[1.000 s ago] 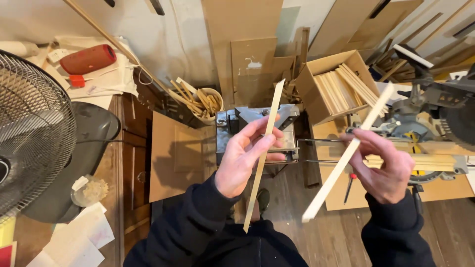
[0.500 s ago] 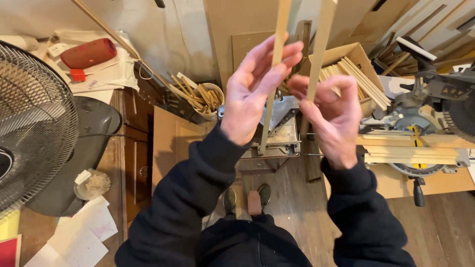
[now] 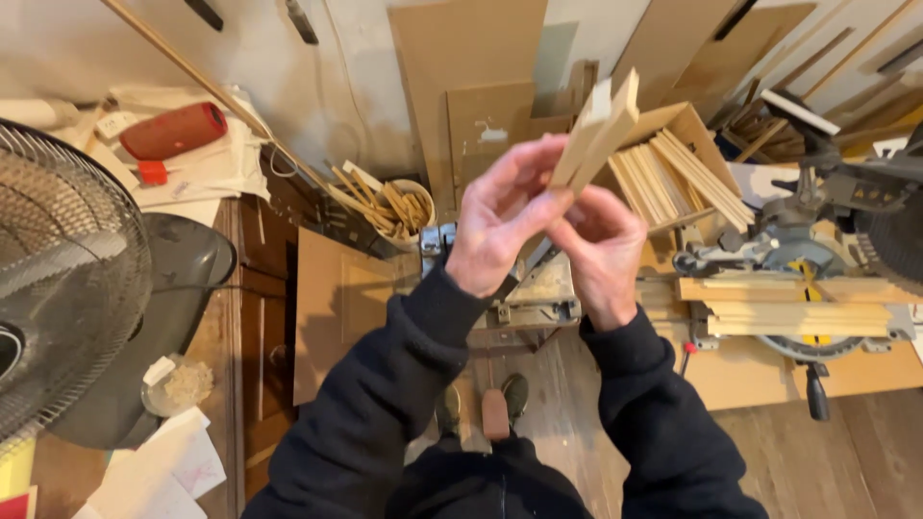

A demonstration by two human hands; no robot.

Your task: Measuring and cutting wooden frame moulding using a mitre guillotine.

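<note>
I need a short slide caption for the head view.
Both hands, left and right, hold two wood strips together above a workshop floor.

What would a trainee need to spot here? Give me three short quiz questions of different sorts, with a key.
1. True or false: the left hand and right hand hold the two wooden strips side by side.
2. Which stands at the right of the scene? A) mitre saw B) fan C) red cylinder
3. Fill in: the open cardboard box behind the hands holds more wooden ____.

Key: 1 true; 2 A; 3 strips.
</note>
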